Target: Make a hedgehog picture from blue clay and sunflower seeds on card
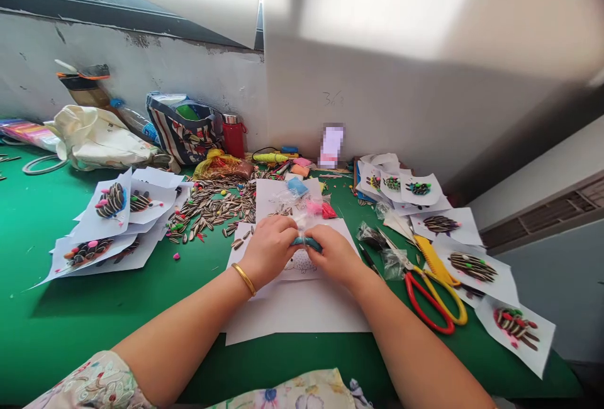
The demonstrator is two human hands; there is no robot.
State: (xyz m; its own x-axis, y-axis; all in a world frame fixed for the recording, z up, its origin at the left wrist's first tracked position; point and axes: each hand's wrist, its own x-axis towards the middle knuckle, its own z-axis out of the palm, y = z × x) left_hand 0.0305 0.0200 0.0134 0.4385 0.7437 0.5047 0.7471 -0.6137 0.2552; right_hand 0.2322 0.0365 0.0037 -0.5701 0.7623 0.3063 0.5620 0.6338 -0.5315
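Note:
Both my hands meet over the white paper [302, 314] at the middle of the table. My left hand [271, 250], with a gold bangle at the wrist, pinches one end of a piece of blue clay [307, 243]. The other end is between the fingers of my right hand [333, 255]. Clear plastic wrap seems to be around the clay. Below the fingers shows part of a printed animal outline [302, 263]. Just beyond are pink clay [314, 207], red clay [329, 210] and a blue packet [297, 187].
Striped sunflower seeds [217, 207] are heaped behind my left hand. Decorated paper sheets [111, 207] lie at the left, with more [472, 267] at the right. Scissors [429, 302] and a black pen [371, 262] lie beside my right hand. Bags [184, 129] and a red bottle [233, 135] stand at the back.

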